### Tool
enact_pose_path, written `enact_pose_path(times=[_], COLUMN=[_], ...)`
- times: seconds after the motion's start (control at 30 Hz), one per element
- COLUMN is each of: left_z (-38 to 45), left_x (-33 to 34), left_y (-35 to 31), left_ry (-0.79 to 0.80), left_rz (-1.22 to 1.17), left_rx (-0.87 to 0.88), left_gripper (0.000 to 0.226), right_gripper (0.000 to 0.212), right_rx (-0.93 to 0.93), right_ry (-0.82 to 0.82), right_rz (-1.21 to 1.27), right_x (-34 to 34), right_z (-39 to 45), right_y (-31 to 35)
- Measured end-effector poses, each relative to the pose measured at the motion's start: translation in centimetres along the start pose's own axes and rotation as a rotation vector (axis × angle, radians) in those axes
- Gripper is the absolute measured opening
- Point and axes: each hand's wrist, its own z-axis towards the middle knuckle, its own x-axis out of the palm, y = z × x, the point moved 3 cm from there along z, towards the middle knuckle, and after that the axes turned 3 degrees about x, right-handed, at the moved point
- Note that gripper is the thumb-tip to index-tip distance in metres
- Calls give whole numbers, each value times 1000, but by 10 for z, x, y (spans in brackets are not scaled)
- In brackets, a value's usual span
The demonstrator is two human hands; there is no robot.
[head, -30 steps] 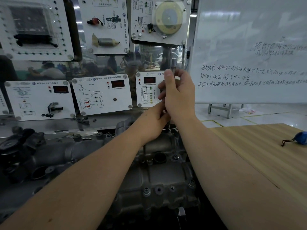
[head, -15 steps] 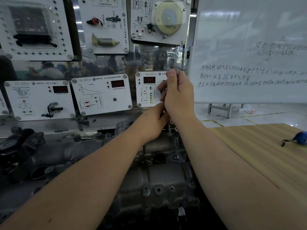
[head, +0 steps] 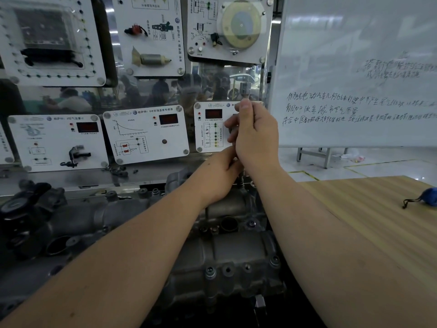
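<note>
A metal socket tool stands upright over the grey engine casting [head: 227,254]. Its socket-shaped top end [head: 245,88] sticks out above my right hand [head: 256,138], which grips the handle with the thumb laid up along it. Just below, my left hand [head: 216,178] curls round the tool's thin shaft [head: 240,182], where it meets the far top edge of the casting. The fingertips of the left hand are hidden behind the right hand.
White sensor training panels [head: 145,134] hang on a clear wall right behind the engine. A whiteboard [head: 354,67] with handwriting stands at the right. A wooden tabletop [head: 369,221] lies to the right, with a blue object [head: 429,197] near its edge.
My right hand has turned slightly round the tool handle, the thumb shifting a little to the right. My left hand and the engine stay put.
</note>
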Motion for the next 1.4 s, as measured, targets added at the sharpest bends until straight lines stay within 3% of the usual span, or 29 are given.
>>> enact_pose_path(times=[0.1,0.27,0.47,0.73,0.93,1.23,1.4], left_z=[2,2,0,3,-1,1,1], left_x=[1,1,1,1,-1,0,-1], left_y=[-1,3,4,2,2,1,2], left_ry=[-2,-11,17,0,2,14,10], left_rz=[38,32,11,56,-28,-9,-30], left_rx=[-5,-29,-30,-27,-40,-43,-41], left_gripper=[25,13,27,21,25,10,18], right_gripper=[6,16,29,7,28,8,25], right_rx=[32,-25,-22,-11,-39,-11,-44], right_ry=[11,6,-11,15,-2,-19,-16], right_rz=[61,-38,-77,-18,-86,-34,-62], right_x=[-1,0,1,0,1,1,2], right_z=[1,1,1,2,0,1,1], right_y=[-2,0,-1,-4,2,-6,-1])
